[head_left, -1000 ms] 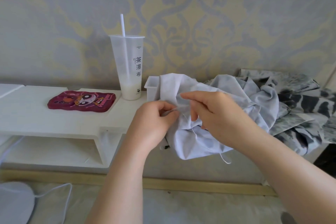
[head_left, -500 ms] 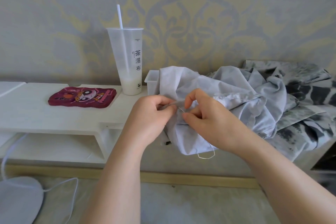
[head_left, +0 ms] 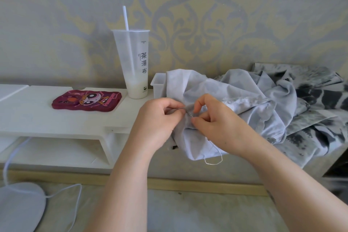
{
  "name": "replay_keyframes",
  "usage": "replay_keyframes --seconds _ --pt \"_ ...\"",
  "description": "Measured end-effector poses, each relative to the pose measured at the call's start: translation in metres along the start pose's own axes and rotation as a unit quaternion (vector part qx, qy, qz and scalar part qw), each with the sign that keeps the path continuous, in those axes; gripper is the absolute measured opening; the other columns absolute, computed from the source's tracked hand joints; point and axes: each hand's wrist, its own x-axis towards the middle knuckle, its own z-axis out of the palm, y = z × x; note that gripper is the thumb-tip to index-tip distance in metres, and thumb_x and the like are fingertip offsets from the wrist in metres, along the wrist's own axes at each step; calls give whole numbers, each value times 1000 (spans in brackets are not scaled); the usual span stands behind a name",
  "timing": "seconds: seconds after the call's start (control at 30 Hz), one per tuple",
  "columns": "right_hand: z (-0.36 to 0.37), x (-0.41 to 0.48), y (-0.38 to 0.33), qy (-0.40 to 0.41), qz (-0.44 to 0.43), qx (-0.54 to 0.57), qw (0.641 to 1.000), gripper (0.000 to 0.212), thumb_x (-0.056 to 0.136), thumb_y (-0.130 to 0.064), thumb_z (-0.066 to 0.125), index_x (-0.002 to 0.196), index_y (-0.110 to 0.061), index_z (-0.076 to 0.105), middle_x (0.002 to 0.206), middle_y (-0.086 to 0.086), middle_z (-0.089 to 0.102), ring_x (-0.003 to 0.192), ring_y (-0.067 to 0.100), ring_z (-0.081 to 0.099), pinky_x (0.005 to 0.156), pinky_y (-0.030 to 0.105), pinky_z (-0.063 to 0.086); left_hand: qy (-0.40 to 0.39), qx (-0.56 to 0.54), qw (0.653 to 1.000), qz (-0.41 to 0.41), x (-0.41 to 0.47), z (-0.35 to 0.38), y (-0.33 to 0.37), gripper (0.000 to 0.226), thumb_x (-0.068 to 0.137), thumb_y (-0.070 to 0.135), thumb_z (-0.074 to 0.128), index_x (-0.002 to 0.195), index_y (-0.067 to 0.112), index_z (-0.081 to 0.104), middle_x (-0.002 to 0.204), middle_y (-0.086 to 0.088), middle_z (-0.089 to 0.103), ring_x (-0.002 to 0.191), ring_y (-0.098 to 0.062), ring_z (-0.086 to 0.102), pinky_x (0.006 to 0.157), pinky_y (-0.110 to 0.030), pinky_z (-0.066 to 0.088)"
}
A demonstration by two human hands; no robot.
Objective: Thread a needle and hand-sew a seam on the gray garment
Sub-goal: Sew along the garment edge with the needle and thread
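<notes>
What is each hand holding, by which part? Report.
Left hand pinches a fold of the gray garment; right hand pinches the needle by its lower end.

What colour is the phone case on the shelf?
Dark red phone case with a cartoon face; head view.

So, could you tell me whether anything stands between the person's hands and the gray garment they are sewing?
Nothing visible does. The left hand pinches a fold of the gray garment and the right hand pinches the needle at that fold. The cup and the white box stand behind on the shelf, clear of the hands.
</notes>
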Motion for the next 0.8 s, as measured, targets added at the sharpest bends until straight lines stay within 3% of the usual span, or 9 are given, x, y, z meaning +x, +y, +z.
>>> replay_keyframes --seconds 0.1,0.2,0.27,0.4,0.57,0.7,0.8 --pt "1 1 0 14 14 20 1000 19 89 -4 49 82 -20 43 43 -7 38 47 12 35 55 29 38 18 30 999 30 -2 2 2 18 85 20 68 78 36 67 75 15 69 68 6 59 62 -7 42" --pt "4 4 2 40 30 36 998 20 88 -3 48 80 -21 43 48 -1 42 50 14 38 56 29 39 33 71 995 55 -3 8 4 18 84 21 67 77 37 67 76 16 69 78 -1 64 74 -26 52" --pt "7 7 4 61 30 42 997 21 88 -2 48 78 -20 42 49 0 45 49 14 39 56 28 39 26 78 995 63 -4 11 6 13 85 21 66 83 33 71 78 16 70 81 -3 65 77 -31 53" --pt "0 4 -3 42 11 87 995 13 92 -7 54 83 -15 49 51 0 58 48 6 50 55 16 42 35 -10 998 42 -4 8 10 15 89 19 64 81 31 69 76 13 70 69 6 61 60 -10 47" --pt "-19 -10 -20 2 -53 107 993 7 87 -12 64 80 -15 64 83 9 70 71 18 64 69 19 51 69 -120 990 3 -2 -1 14 10 89 21 64 94 21 72 74 12 71 64 6 61 60 -14 47" --pt "-22 -13 -30 -28 -69 90 993 6 87 -16 63 87 -19 69 89 1 72 86 20 67 79 24 54 80 -145 986 9 -4 -4 17 10 88 21 65 96 19 72 76 12 71 65 10 60 56 -4 41" --pt "-21 -5 -31 22 -99 39 994 11 85 -13 67 89 -23 66 84 -6 73 79 12 67 77 19 52 60 -165 984 24 -6 -4 20 9 88 19 65 93 19 72 72 14 71 64 9 61 56 -4 41"
